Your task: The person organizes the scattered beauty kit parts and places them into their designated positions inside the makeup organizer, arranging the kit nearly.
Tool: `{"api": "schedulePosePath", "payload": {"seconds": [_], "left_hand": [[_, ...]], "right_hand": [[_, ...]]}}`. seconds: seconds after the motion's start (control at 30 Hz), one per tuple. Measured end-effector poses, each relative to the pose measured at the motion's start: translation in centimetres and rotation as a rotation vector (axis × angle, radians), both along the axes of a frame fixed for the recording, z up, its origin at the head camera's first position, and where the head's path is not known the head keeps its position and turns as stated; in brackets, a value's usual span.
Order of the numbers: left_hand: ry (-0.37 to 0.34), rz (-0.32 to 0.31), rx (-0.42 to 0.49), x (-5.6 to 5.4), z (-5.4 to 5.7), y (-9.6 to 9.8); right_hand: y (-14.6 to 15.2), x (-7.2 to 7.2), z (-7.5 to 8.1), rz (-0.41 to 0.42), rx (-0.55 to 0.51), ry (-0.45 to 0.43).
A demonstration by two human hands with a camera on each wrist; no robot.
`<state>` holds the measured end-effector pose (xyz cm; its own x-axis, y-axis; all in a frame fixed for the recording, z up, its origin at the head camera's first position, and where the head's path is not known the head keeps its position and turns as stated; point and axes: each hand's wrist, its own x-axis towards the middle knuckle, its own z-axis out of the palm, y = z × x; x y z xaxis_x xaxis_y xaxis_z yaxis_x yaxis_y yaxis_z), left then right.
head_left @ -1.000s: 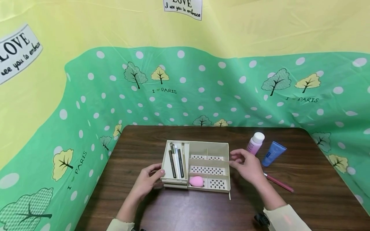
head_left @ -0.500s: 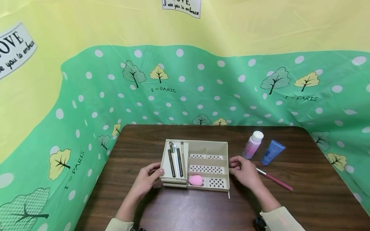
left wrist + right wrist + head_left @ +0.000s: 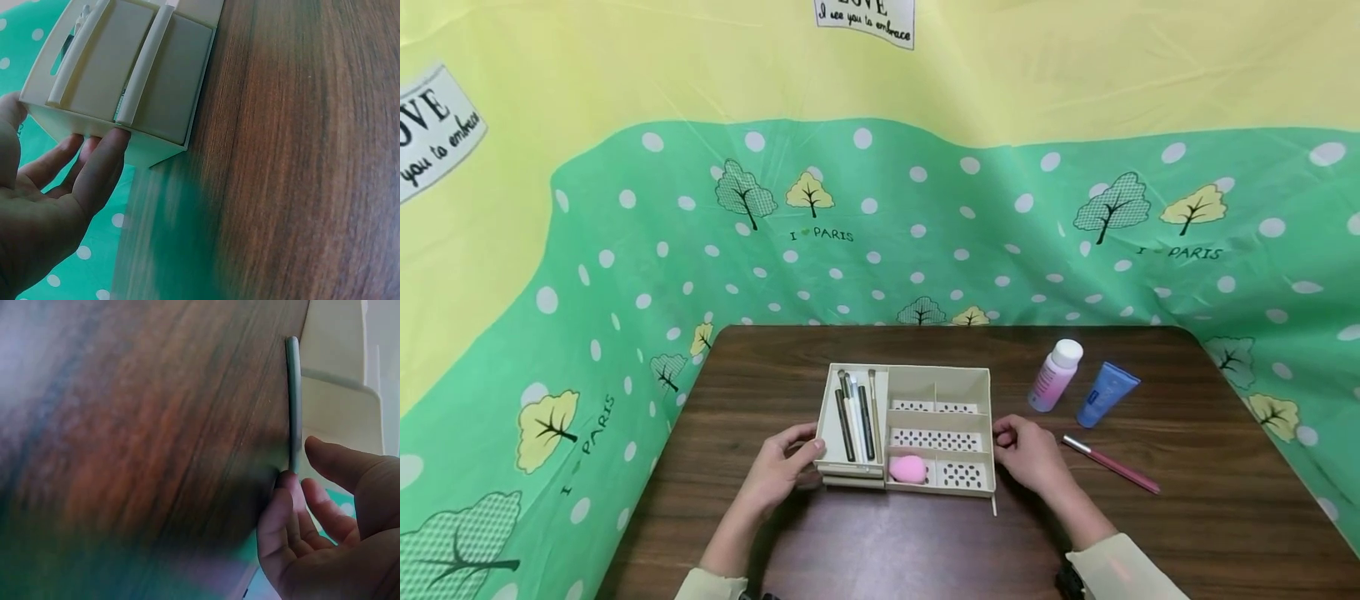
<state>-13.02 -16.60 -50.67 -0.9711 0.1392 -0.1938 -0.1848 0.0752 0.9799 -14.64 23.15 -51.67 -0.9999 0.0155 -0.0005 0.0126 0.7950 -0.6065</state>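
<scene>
Stick [image 3: 294, 400] and box [image 3: 936, 425] are set side by side on the table [image 3: 917, 550]. The stick is laid along the foot of the box's right wall, its long axis turned from front to back and nearly parallel to that wall; in the head view, its near end can be seen just past the front right corner. It is met by the right hand [image 3: 1030, 454] near its far part, so that most of its visible length is pointed from the fingertips toward the front. The right fingers are curled, with thumb and forefinger brought to either side of it; since that wrist view is dim, it cannot be told whether it is pinched or only touched, or whether it is loose from the box.

The left hand [image 3: 777, 468] is placed across the box, well apart from the stick. Its fingers are loosely spread, the tips rested against the left wall and the thumb set at the front upper corner; nothing is enclosed in it. Brushes [image 3: 858, 425] are held at the box's left, and a pink sponge [image 3: 909, 469] in its front row. To the right of the right hand, a bottle [image 3: 1055, 377], a tube [image 3: 1106, 396] and a red pencil [image 3: 1116, 467] are found.
</scene>
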Motion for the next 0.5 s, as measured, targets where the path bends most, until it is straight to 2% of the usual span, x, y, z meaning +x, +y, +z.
{"api": "schedulePosePath", "payload": {"seconds": [0.5], "left_hand": [[0.006, -0.009, 0.004, 0.01, -0.03, -0.08]], "right_hand": [[-0.28, -0.06, 0.04, 0.010, 0.043, -0.008]]}}
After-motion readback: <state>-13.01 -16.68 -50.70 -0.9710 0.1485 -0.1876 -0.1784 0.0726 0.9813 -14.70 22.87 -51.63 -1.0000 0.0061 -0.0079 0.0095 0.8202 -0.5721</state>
